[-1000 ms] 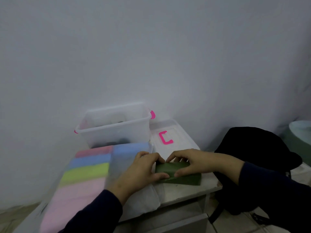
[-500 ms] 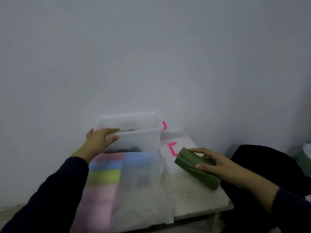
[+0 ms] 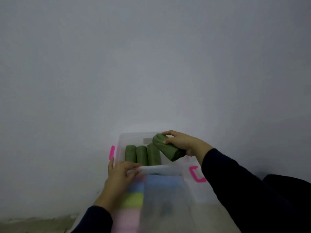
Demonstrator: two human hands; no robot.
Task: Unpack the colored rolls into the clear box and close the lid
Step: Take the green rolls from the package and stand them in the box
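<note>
Right hand (image 3: 182, 143) clamped around a dark green roll (image 3: 168, 149), held tilted over the right end of the clear box (image 3: 133, 137), long axis running from far-left down to near-right, far end pointing toward the back wall of the box. Three matching green rolls (image 3: 142, 155) lying side by side on the box floor, long axes running front to back, open slot just right of them and directly under the held roll, so probably needs a turn to match before lowering. Left hand (image 3: 120, 174) closed on the near rim, steadying the box; pastel rolls in a plastic bag (image 3: 134, 197) just in front, lid with pink handle (image 3: 196, 175) to the right on the worktop.
</note>
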